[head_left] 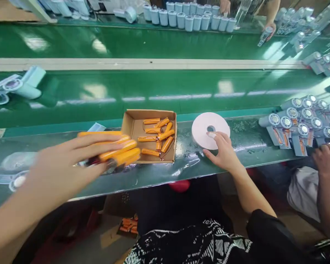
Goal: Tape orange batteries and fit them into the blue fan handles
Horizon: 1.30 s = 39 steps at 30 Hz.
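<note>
Left hand (pixel 64 163) clamped round several orange batteries (pixel 122 147), lying side by side in its grip; hand blurred, exact count unclear. Batteries held at left edge of an open cardboard box (pixel 128 128), partly in front of it. More loose batteries (pixel 166 136) inside the box, lying at mixed angles, thin dark wires on some. Right hand (pixel 222 152) well apart from the left, fingers parted, fingertips on top of a white roll (pixel 201 126) near its centre hole. Roll lies flat on the dark green table (pixel 154 178), right of the box.

Table's right end: cluster of grey-blue plastic parts (pixel 303 129), round ends up, orange showing in some. Another person's hand (pixel 328 159) just beside them. Left end: pale ring-shaped part (pixel 18 181), near the left forearm. Beyond table: shiny green surface (pixel 154 86) with pale blue parts (pixel 27 86) at left; pale strip (pixel 154 64) across. Far side: rows of light blue cups (pixel 180 21); another worker's hand (pixel 269 31) holds a similar-coloured part (pixel 264 36). Below table: small box of orange items (pixel 129 224).
</note>
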Motion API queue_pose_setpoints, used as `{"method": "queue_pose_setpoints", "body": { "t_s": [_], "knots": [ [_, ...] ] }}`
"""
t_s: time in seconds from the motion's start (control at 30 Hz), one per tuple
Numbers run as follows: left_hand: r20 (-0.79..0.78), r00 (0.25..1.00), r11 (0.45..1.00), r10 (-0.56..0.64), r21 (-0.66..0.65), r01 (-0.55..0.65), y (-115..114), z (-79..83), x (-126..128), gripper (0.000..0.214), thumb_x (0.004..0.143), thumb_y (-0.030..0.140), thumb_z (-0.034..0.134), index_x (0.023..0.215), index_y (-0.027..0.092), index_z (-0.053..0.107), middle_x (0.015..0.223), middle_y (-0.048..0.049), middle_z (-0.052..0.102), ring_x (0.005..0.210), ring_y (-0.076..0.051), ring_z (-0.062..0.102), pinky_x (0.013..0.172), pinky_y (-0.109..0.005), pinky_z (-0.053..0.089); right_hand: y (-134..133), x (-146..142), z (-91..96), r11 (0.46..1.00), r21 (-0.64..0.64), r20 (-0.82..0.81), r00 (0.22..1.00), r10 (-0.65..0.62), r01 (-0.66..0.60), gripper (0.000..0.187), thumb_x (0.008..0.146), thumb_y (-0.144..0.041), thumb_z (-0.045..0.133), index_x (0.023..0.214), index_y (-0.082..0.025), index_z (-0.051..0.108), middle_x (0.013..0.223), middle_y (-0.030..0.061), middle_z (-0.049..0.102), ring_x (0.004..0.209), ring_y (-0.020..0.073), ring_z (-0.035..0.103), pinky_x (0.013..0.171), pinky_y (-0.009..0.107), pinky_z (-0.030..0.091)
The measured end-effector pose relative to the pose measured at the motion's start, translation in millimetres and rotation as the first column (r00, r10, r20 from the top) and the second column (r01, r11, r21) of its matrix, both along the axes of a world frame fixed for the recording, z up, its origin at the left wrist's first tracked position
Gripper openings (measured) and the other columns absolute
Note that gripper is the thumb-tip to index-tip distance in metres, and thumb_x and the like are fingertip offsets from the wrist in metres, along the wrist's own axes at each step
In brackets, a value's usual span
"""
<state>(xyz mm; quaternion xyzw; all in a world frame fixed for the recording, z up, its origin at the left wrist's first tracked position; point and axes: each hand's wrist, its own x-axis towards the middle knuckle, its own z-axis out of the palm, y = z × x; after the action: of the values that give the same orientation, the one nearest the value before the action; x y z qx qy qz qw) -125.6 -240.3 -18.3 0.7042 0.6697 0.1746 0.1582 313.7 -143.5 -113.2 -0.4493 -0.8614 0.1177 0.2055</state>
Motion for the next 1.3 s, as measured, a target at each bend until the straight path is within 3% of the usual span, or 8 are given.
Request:
{"method": "queue_pose_setpoints", "body": {
  "t_s": [0.17,0.3,0.4,0.57,0.83,0.93,1.07,1.3],
  "knots": [
    [-0.188,0.936,0.888,-0.297,-0.415,0.198,75,-17.2,57,0.074,0.088,0.05,0.067,0.158,0.03,0.056,0.168,-0.007,0.049,0.133,-0.036,0.065,0.108,-0.048,0.058,27,22,6.9,0.997,-0.061,0.343,0.937,0.06,-0.041,0.062,0.091,-0.046,0.078,0.142,-0.018,0.058,0.152,0.02,0.062,0.139,0.0449,0.052,0.116,0.064,0.039],
    [-0.179,0.981,0.988,-0.073,-0.145,0.047,39,-25.1,76,0.053,0.104,0.046,0.054,0.154,0.032,0.06,0.16,-0.0075,0.058,0.126,-0.035,0.069,0.102,-0.047,0.06,17,21,27.3,0.994,-0.023,0.27,0.957,0.105,-0.102,0.064,0.087,-0.049,0.083,0.141,-0.022,0.061,0.136,0.0168,0.071,0.13,0.0418,0.056,0.115,0.062,0.039],
    [0.238,0.971,0.998,0.025,0.046,-0.037,4,-27.8,88,0.065,0.101,0.069,0.056,0.154,0.031,0.058,0.152,-0.0095,0.065,0.135,-0.034,0.064,0.113,-0.049,0.055,-15,9,54.7,0.968,0.065,0.189,0.955,0.228,-0.244,0.056,0.091,-0.04,0.08,0.143,-0.031,0.062,0.141,0.0104,0.071,0.132,0.0383,0.055,0.116,0.06,0.039],
    [0.826,0.561,0.937,-0.053,-0.153,0.314,-18,-36.9,97,0.133,0.069,0.108,0.05,0.167,0.019,0.039,0.151,-0.0209,0.063,0.131,-0.039,0.067,0.106,-0.049,0.059,-71,-40,71.4,0.653,0.141,0.232,0.666,0.709,-0.744,0.022,0.104,-0.022,0.065,0.12,-0.034,0.074,0.141,-0.0078,0.073,0.136,0.0164,0.058,0.122,0.036,0.042],
    [0.648,0.758,0.774,0.077,-0.518,0.364,-63,-67.7,100,0.045,0.088,0.049,0.07,0.123,0.023,0.081,0.124,-0.0066,0.081,0.111,-0.029,0.075,0.099,-0.038,0.06,-89,-66,53.8,0.333,-0.257,-0.252,0.395,0.883,-0.907,0.044,0.086,-0.044,0.088,0.121,-0.021,0.074,0.143,0.0094,0.07,0.14,0.0272,0.055,0.118,0.042,0.049],
    [0.625,0.774,0.782,0.1,-0.53,0.327,-80,-82.9,100,0.037,0.091,0.046,0.068,0.117,0.024,0.082,0.114,-0.0037,0.083,0.098,-0.025,0.077,0.086,-0.031,0.058,-85,-72,43.3,0.435,-0.355,-0.425,0.557,0.713,-0.828,0.06,0.081,-0.054,0.089,0.125,-0.018,0.07,0.134,0.0161,0.069,0.127,0.0293,0.06,0.11,0.046,0.053],
    [0.472,0.881,0.842,0.008,-0.479,0.248,-96,-98.6,106,0.023,0.093,0.038,0.066,0.103,0.026,0.083,0.085,-0.0001,0.081,0.073,-0.019,0.071,0.067,-0.027,0.045,-94,-89,16.8,0.664,-0.415,-0.343,0.783,0.518,-0.622,0.015,0.102,-0.03,0.067,0.108,-0.017,0.071,0.104,0.0109,0.074,0.094,0.0206,0.066,0.084,0.035,0.058],
    [0.461,0.882,0.825,-0.1,-0.456,0.333,-104,-113.3,114,0.019,0.096,0.035,0.063,0.088,0.027,0.078,0.075,0.0021,0.075,0.065,-0.016,0.066,0.06,-0.028,0.033,-112,-105,0.5,0.689,-0.448,-0.073,0.792,0.607,-0.57,0.021,0.098,-0.018,0.059,0.078,-0.018,0.067,0.074,0.002,0.066,0.062,0.0131,0.055,0.059,0.028,0.042]
  ]
}}
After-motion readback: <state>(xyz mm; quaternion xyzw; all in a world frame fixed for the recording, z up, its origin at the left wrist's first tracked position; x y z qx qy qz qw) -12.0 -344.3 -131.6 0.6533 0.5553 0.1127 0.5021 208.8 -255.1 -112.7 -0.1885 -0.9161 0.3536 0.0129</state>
